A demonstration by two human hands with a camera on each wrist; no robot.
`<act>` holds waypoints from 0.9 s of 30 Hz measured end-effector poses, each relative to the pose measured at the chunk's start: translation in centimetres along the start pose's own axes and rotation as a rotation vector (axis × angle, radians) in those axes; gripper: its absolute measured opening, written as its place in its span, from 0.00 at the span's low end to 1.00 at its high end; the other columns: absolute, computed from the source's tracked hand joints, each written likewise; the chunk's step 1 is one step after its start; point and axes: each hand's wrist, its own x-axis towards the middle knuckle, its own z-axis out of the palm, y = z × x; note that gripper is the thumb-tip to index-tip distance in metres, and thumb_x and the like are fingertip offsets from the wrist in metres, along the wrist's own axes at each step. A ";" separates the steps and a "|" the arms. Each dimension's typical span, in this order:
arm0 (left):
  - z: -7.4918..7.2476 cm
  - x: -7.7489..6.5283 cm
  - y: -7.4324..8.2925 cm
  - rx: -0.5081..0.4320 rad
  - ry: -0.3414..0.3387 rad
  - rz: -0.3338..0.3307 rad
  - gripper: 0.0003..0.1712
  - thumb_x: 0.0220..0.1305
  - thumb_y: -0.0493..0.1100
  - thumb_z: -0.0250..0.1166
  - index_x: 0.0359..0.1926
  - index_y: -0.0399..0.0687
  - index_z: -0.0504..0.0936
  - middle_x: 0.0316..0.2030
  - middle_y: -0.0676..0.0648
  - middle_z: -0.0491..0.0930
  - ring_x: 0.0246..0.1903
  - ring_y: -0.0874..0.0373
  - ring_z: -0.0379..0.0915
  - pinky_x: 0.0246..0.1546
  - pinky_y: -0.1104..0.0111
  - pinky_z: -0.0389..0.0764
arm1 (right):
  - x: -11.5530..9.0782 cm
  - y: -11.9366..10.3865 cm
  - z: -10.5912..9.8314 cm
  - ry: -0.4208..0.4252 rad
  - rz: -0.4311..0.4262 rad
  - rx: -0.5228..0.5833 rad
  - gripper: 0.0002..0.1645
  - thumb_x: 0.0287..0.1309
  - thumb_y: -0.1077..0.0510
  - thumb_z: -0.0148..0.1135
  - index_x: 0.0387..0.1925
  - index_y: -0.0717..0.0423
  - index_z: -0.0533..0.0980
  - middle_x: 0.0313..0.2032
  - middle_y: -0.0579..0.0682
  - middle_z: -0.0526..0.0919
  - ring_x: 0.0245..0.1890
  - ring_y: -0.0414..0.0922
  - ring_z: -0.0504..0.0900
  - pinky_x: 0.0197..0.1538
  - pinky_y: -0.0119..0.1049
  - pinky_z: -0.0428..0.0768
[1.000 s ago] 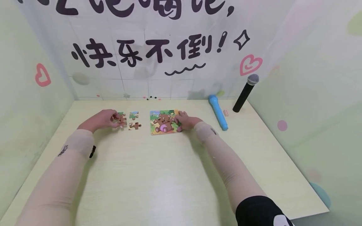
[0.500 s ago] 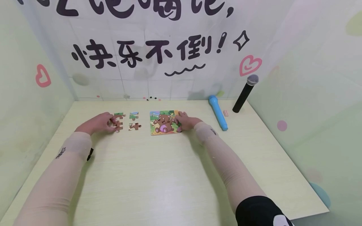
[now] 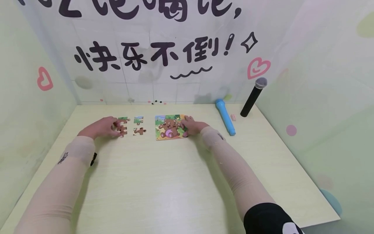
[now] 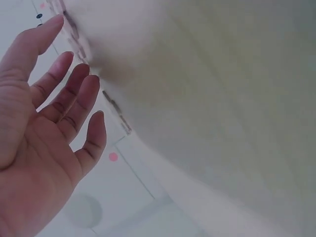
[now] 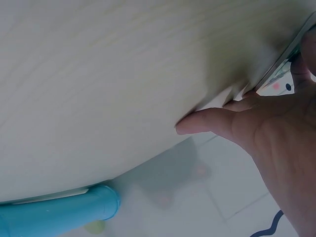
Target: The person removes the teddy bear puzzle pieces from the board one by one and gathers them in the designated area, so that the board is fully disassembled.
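My left hand (image 3: pixel 103 127) reaches to the loose jigsaw pieces on the left of the table. Its fingertips touch or nearly touch the lower brown piece (image 3: pixel 122 131); a green-and-brown piece (image 3: pixel 124 120) lies just above. In the left wrist view, the thumb and fingers of my left hand (image 4: pixel 54 108) stand apart, loosely bent. Two more pieces, a blue-green one (image 3: pixel 138 120) and a brown one (image 3: pixel 139 131), lie to their right. My right hand (image 3: pixel 193 126) rests at the right edge of the bear puzzle (image 3: pixel 168 128), partly covering it, with fingers spread.
A blue toy microphone (image 3: pixel 225 117) lies right of my right hand. Beyond it are a small pink block (image 3: pixel 233 117) and an upright black microphone (image 3: pixel 252 99). Walls close in the table (image 3: pixel 163 182) at the back and both sides.
My left hand has shifted slightly left and toward me, and the lower brown piece moved left and down with it. That hand has since stayed still. My right hand has not moved.
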 end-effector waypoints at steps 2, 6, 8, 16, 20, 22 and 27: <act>-0.3 0.3 0.4 -0.007 0.003 0.005 0.17 0.61 0.40 0.72 0.45 0.33 0.77 0.41 0.40 0.78 0.37 0.49 0.70 0.39 0.58 0.74 | 0.0 0.0 0.0 0.006 0.000 -0.008 0.13 0.70 0.51 0.61 0.41 0.50 0.64 0.79 0.65 0.37 0.78 0.65 0.31 0.74 0.64 0.49; -0.7 1.1 1.9 -0.012 0.012 0.021 0.16 0.64 0.40 0.69 0.45 0.32 0.76 0.42 0.38 0.79 0.38 0.48 0.72 0.41 0.56 0.75 | 0.0 0.1 0.1 0.011 -0.003 -0.012 0.13 0.69 0.52 0.61 0.41 0.50 0.65 0.78 0.65 0.38 0.78 0.65 0.31 0.74 0.64 0.49; -0.8 1.5 2.7 -0.005 0.010 0.032 0.17 0.66 0.41 0.68 0.46 0.32 0.76 0.43 0.38 0.79 0.39 0.48 0.73 0.43 0.54 0.76 | 0.2 0.1 0.1 0.014 -0.008 -0.020 0.14 0.69 0.52 0.62 0.41 0.50 0.65 0.78 0.65 0.40 0.78 0.65 0.33 0.74 0.65 0.49; 0.1 3.5 6.4 0.013 -0.026 0.050 0.16 0.69 0.44 0.66 0.49 0.37 0.75 0.42 0.42 0.76 0.35 0.50 0.69 0.40 0.56 0.73 | 0.8 0.2 0.3 0.072 -0.019 -0.062 0.22 0.66 0.54 0.66 0.49 0.55 0.63 0.58 0.58 0.61 0.63 0.56 0.60 0.66 0.48 0.64; 0.8 4.8 8.2 0.025 -0.037 0.070 0.18 0.69 0.44 0.66 0.52 0.37 0.75 0.48 0.40 0.77 0.38 0.50 0.71 0.45 0.55 0.74 | 0.9 0.1 0.3 0.073 0.028 -0.018 0.39 0.66 0.53 0.67 0.66 0.61 0.55 0.63 0.63 0.61 0.67 0.55 0.60 0.72 0.45 0.60; 1.2 5.6 9.1 0.037 -0.049 0.083 0.20 0.69 0.44 0.66 0.56 0.36 0.75 0.52 0.39 0.77 0.43 0.48 0.72 0.50 0.53 0.75 | 0.8 0.1 0.3 0.064 0.046 -0.008 0.50 0.66 0.52 0.66 0.74 0.62 0.46 0.72 0.66 0.54 0.75 0.57 0.52 0.76 0.47 0.53; 2.3 7.5 11.7 0.047 -0.087 0.125 0.23 0.71 0.43 0.65 0.61 0.36 0.74 0.58 0.37 0.76 0.54 0.43 0.74 0.59 0.50 0.74 | 0.9 0.1 0.2 0.026 0.044 -0.068 0.59 0.69 0.48 0.63 0.78 0.66 0.33 0.79 0.65 0.36 0.79 0.59 0.35 0.78 0.48 0.41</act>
